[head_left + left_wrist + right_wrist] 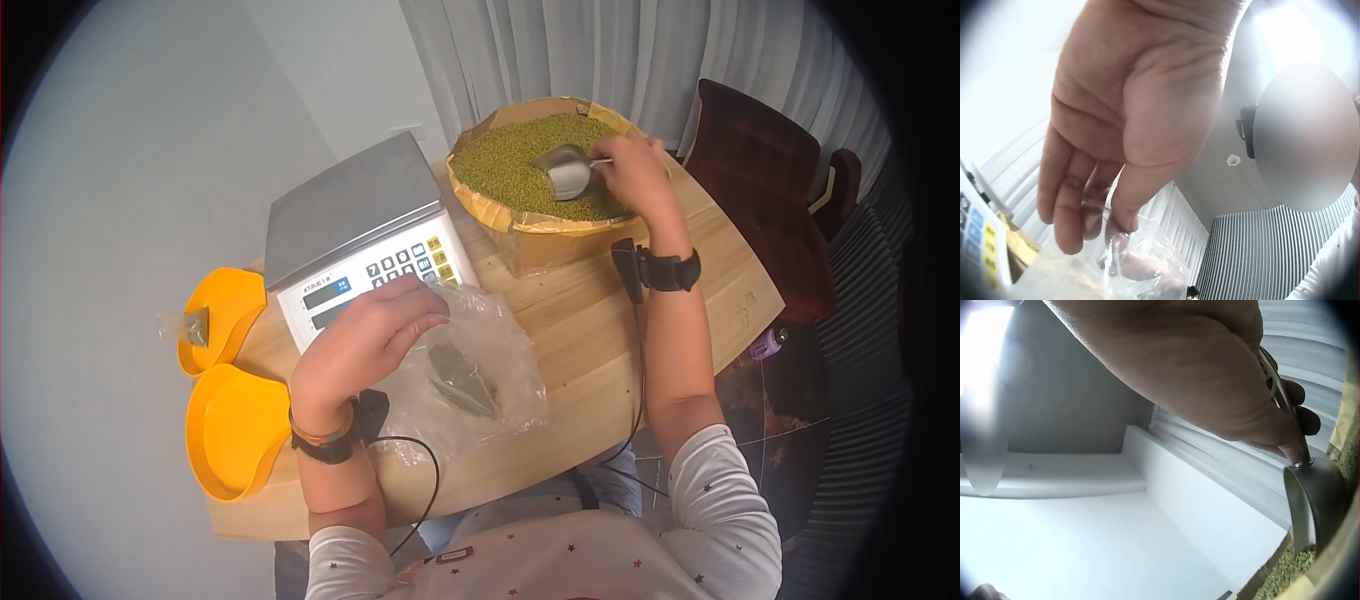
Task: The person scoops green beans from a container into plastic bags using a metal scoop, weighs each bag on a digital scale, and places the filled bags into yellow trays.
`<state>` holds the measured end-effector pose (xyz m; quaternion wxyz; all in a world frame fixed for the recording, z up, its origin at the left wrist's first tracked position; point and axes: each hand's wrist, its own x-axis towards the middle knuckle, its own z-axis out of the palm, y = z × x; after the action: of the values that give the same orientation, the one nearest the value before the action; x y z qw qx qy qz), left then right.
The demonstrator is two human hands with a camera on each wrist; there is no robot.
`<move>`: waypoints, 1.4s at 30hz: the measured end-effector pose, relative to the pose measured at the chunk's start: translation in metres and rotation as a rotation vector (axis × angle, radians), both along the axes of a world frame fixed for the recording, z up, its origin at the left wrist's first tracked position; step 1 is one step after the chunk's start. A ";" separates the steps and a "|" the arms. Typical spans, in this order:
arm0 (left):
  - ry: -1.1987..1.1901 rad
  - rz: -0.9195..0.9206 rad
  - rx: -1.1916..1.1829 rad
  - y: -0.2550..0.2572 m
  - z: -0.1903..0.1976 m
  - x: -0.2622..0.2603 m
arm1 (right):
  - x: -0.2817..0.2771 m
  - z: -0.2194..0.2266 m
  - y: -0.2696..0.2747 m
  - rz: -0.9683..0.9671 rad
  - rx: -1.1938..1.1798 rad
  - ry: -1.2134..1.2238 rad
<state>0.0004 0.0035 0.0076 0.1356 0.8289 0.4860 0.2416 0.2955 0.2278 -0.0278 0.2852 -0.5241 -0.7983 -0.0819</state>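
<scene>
My right hand grips the handle of a metal scoop, which rests in small green beans filling a taped cardboard box. In the right wrist view the scoop touches the beans, the hand curled round its handle. Thumb and fingers of my left hand pinch the top of a clear plastic bag by the scale's front. Something green lies in or under the bag. The left wrist view shows the hand pinching the thin plastic.
A digital scale with a metal plate stands at the table's back left. Two orange scoop-shaped trays lie at the left edge, the farther one holding a small packet. A dark red chair stands at right. Cables run from both wrists.
</scene>
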 end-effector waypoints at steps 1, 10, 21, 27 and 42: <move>0.005 -0.006 0.005 0.000 0.000 0.000 | -0.002 -0.003 0.004 0.019 -0.048 0.031; 0.009 -0.023 -0.018 0.000 -0.001 -0.002 | 0.056 -0.021 0.049 0.221 -0.432 0.485; -0.023 -0.003 -0.009 0.001 -0.002 -0.001 | 0.068 -0.018 0.047 0.308 -0.582 0.700; -0.011 -0.021 0.019 0.003 -0.004 -0.003 | 0.059 0.010 0.024 0.519 -0.551 0.633; 0.012 -0.037 0.015 0.004 -0.004 -0.007 | -0.012 0.060 -0.068 0.945 -0.337 0.087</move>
<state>-0.0068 0.0074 0.0036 0.1310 0.8401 0.4697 0.2376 0.2832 0.1594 0.0317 0.2355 -0.1472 -0.9379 0.2080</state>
